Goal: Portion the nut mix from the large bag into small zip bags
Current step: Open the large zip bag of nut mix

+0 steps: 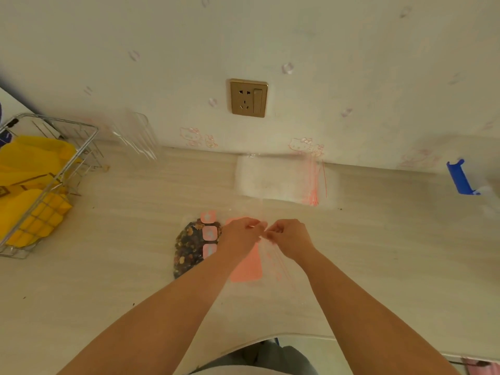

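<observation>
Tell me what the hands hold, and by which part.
Both the left hand and right hand pinch a small clear zip bag at its top edge, apparently at the opening.

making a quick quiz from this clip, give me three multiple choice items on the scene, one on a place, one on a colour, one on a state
1. Where does the stack of small zip bags lie?
A. against the wall, beyond the hands
B. in the wire basket
C. on the floor

2. What colour is the bag in the wire basket?
A. green
B. yellow
C. black

3. What are the hands doing?
A. resting flat
B. both pinching a clear small bag
C. holding a spoon

Key: 1 A, the stack lies at the wall under the socket. 2 B, the yellow bag fills the basket. 3 B, left hand and right hand pinch the clear small bag at its top.
</observation>
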